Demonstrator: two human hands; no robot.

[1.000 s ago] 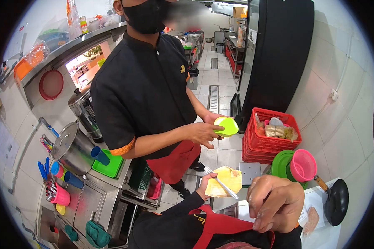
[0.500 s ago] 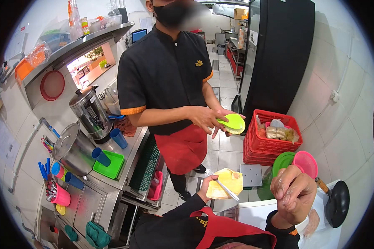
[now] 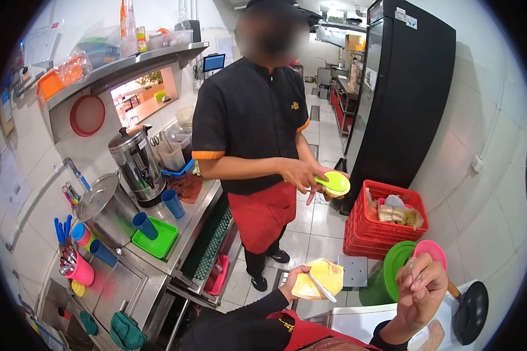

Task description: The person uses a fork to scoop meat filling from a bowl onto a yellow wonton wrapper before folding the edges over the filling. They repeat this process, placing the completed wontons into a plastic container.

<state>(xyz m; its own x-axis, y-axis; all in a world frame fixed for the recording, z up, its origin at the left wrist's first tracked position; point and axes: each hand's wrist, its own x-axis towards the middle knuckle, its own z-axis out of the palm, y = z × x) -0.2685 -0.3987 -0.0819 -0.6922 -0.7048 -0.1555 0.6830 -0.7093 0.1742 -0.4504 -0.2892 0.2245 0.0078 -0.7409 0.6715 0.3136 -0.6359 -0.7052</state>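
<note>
Yellow square [image 3: 332, 276]: in your left hand [image 3: 289, 284], thumb and fingers closed on its near edge, fork [image 3: 322, 288] lying across it. Your right hand [image 3: 418, 286] has shifted outward, leaving more room beside the square. Forearm up, fingers curled, tips whitish; can't tell if they pinch anything. Beyond: co-worker's hand [image 3: 298, 174] at a lime scoop [image 3: 337, 183]. Pan [image 3: 471, 313] beyond your right wrist.

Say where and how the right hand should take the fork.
By the free handle end, coming from the right. The fork lies slantwise over the yellow sheet, tines out past the left hand, handle end poking beyond the sheet's lower edge on the right hand's side. A thumb-and-finger pinch there should clear both the left hand and the sheet.
</note>
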